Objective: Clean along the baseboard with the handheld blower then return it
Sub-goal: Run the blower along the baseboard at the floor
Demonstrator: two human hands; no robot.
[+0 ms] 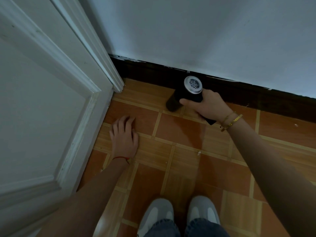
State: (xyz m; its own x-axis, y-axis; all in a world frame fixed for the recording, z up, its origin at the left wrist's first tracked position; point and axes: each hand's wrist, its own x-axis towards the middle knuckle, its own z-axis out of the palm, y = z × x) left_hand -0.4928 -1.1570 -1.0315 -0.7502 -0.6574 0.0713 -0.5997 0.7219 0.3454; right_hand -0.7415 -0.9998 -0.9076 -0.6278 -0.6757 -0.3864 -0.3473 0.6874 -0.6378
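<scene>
Right hand [207, 106] wraps the handle of the handheld blower [185, 94]; grip is closed around it, thumb across the dark body, handle end poking out below the palm. Silver intake grille faces up toward the camera; the black barrel slants down and left, its nozzle low over the tiled floor [179, 139], just beside the dark baseboard [153, 71]. Right arm reaches forward, gold bracelets [230, 121] at the wrist. Left hand [124, 134] lies flat, palm down, fingers spread on the floor near the white door [42, 100]. Grey shoes [157, 214] at bottom edge.
</scene>
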